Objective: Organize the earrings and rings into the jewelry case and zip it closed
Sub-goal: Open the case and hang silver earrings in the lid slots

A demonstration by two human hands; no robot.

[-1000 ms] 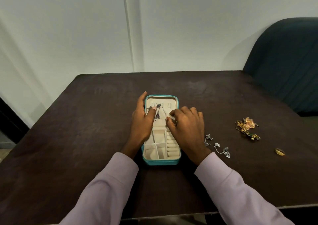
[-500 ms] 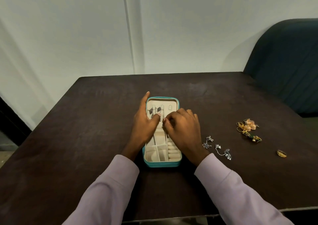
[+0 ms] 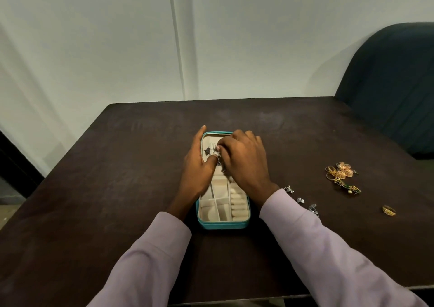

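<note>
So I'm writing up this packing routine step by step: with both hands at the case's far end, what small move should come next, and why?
Probably finish seating the dark silver earring in the far end of the open teal jewelry case: the right hand pinches there while the left hand steadies it. Small silver earrings wait on the dark table.

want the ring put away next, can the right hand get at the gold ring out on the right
Probably yes. The gold ring lies alone on bare table, nothing around it. But the right hand is busy pinching an earring over the case.
</note>
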